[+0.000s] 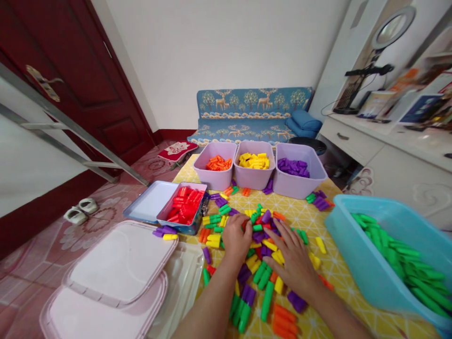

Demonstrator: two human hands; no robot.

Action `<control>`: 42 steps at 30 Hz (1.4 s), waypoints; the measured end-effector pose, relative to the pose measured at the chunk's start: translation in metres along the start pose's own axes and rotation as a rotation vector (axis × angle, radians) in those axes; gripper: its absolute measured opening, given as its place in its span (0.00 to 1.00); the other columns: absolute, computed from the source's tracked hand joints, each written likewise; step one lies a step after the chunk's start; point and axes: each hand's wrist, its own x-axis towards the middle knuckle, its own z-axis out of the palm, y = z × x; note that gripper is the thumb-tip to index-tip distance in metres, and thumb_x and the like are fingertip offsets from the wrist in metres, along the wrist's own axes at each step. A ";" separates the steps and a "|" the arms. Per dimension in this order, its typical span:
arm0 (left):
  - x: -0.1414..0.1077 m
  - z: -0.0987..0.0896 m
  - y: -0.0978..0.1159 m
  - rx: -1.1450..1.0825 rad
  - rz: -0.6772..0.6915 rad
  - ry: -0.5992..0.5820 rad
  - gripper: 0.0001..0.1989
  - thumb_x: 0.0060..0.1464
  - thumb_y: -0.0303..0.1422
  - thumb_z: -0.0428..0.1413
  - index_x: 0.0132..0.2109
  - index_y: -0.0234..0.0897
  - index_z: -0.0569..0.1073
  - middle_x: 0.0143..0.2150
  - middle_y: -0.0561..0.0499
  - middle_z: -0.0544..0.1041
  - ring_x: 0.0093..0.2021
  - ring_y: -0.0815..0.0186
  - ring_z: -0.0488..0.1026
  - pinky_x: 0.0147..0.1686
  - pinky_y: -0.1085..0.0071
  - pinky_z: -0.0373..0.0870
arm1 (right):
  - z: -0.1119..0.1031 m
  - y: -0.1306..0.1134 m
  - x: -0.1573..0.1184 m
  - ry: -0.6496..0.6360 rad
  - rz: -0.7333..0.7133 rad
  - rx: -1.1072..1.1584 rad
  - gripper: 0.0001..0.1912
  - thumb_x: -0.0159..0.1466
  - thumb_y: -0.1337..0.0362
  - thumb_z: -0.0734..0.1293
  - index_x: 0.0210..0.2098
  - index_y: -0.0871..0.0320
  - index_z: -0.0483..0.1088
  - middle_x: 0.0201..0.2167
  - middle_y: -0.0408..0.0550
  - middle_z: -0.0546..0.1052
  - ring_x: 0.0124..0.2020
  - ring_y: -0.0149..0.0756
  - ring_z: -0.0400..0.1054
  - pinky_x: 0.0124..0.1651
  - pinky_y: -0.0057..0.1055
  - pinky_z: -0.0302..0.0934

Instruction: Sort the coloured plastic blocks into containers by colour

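Because the view runs wide, room first: dark red door (pixel 81 94) at upper left, blue deer-print sofa (pixel 254 106) at top centre, white desk (pixel 349 146) with ring light (pixel 393 28) at upper right, and pink-patterned floor tiles (pixel 42 249) along the left.

Work surface is a low table under a yellow patterned cloth (pixel 303 219). Status: orange pieces (pixel 219 163), yellow pieces (pixel 253 161) and purple pieces (pixel 293 167) sit in three lilac bins (pixel 252 174) along the far edge. Red pieces (pixel 185 205) fill a lilac tray (pixel 169 217) in an open blue tin (pixel 148 202), centre-left. Green pieces (pixel 399 252) lie in a teal tub (pixel 363 254) at the right edge.

Outstanding: a mixed heap (pixel 261 240) of all five colours covers the cloth at lower centre, with strays near the bins and tin.

Both hands are in that heap. My left hand (pixel 235 238) has its fingers (pixel 240 223) together and curled down; can't tell if they're clamped on a piece. My right hand (pixel 291 256) has its fingers (pixel 278 235) spread apart over the pieces, not clamped.
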 end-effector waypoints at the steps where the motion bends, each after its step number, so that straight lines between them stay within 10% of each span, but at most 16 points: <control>1: 0.000 0.000 0.001 -0.001 0.004 -0.008 0.07 0.55 0.29 0.54 0.37 0.39 0.77 0.39 0.49 0.79 0.43 0.60 0.74 0.45 0.63 0.69 | 0.001 0.002 0.010 0.007 0.016 0.005 0.33 0.61 0.48 0.64 0.64 0.46 0.58 0.68 0.51 0.54 0.68 0.52 0.47 0.63 0.58 0.47; 16: 0.002 -0.030 0.031 -0.314 0.044 0.111 0.11 0.62 0.32 0.47 0.45 0.38 0.74 0.45 0.46 0.76 0.48 0.63 0.72 0.51 0.66 0.67 | 0.017 0.004 0.043 0.123 0.151 0.008 0.22 0.66 0.52 0.59 0.57 0.51 0.66 0.64 0.51 0.62 0.62 0.48 0.57 0.61 0.49 0.51; 26: 0.012 -0.081 -0.023 0.462 -0.150 -0.239 0.24 0.53 0.27 0.53 0.58 0.36 0.68 0.58 0.38 0.69 0.58 0.52 0.65 0.57 0.56 0.63 | 0.019 0.006 0.042 0.169 0.149 0.022 0.24 0.65 0.50 0.60 0.56 0.53 0.68 0.62 0.52 0.65 0.61 0.49 0.60 0.61 0.51 0.53; 31: 0.004 -0.076 -0.023 0.610 -0.218 -0.332 0.25 0.54 0.26 0.49 0.60 0.36 0.67 0.62 0.37 0.65 0.61 0.51 0.61 0.56 0.57 0.63 | 0.020 0.007 0.042 0.179 0.133 0.025 0.24 0.65 0.50 0.60 0.55 0.54 0.68 0.62 0.52 0.65 0.60 0.49 0.61 0.60 0.50 0.54; 42: -0.015 -0.039 -0.021 0.405 -0.279 -0.042 0.19 0.52 0.27 0.53 0.53 0.34 0.73 0.49 0.40 0.70 0.54 0.54 0.66 0.56 0.59 0.62 | 0.025 0.010 0.041 0.198 0.127 0.041 0.24 0.65 0.50 0.61 0.55 0.54 0.67 0.62 0.52 0.65 0.61 0.48 0.59 0.61 0.49 0.53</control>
